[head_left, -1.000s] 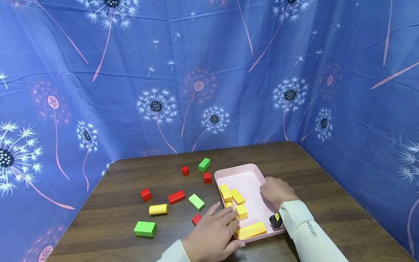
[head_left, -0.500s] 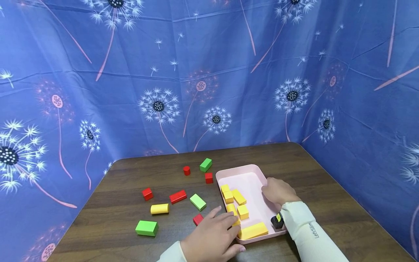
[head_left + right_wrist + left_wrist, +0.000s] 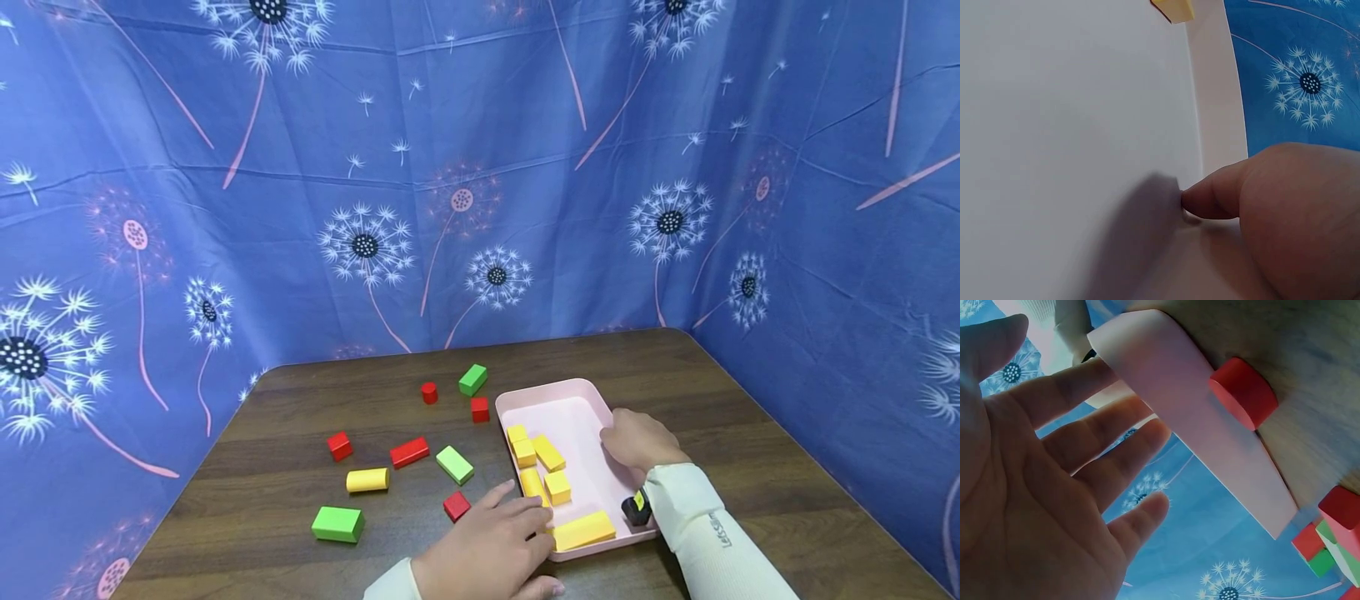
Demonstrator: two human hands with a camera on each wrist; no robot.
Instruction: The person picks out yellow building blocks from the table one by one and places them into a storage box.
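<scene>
My right hand [image 3: 641, 442] grips the right rim of a shallow pink tray [image 3: 592, 417]. In the right wrist view the thumb [image 3: 1213, 194] lies inside the tray wall. Over the near left corner hangs my left hand [image 3: 491, 546], its fingers spread and relaxed. The left wrist view shows these fingers reaching over the tray's side wall [image 3: 1166, 375], holding nothing. Near their tips a yellow cylinder [image 3: 534, 485] lies along the tray's left wall. Other yellow blocks in the tray include a cube [image 3: 557, 487] and a long block [image 3: 583, 530] at the near end.
Left of the tray on the wooden table [image 3: 262, 467] lie a yellow cylinder [image 3: 367, 480], green blocks [image 3: 337, 524] and several red pieces. A red block [image 3: 456, 506] sits close to my left hand. Patterned blue cloth [image 3: 420, 167] hangs behind and at the right.
My left hand has drawn back a little, toward the near side, uncovering the yellow cylinder inside the tray and the red block nearby. The right hand keeps its hold on the tray.
</scene>
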